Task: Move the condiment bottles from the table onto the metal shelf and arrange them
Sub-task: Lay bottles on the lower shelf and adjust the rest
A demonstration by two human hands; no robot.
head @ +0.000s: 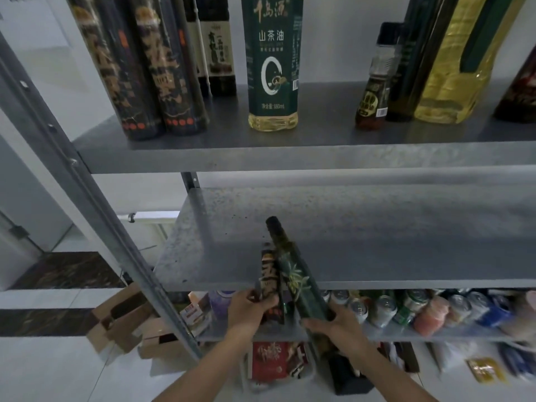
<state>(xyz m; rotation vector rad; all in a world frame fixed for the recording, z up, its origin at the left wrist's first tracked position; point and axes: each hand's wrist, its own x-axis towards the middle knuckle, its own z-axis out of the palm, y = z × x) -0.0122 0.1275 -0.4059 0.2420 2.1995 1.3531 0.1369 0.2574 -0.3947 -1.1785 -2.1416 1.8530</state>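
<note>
While the left hand [249,310] has its grip clamped on the dark bottle [269,281], the right hand [339,320], at its 3 o'clock, clamps the green bottle [293,268], neck toward 11 o'clock over the middle shelf [377,227] edge.

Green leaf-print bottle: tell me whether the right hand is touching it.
Touching. The head view shows the right hand wrapped around the lower body of the green leaf-print bottle, fingers curled against it.

A plain white wall [348,39] fills the upper frame behind the grey metal shelf [348,152]. At lower left, white floor tiles [43,372] carry dark marbled bands [66,268].
</note>
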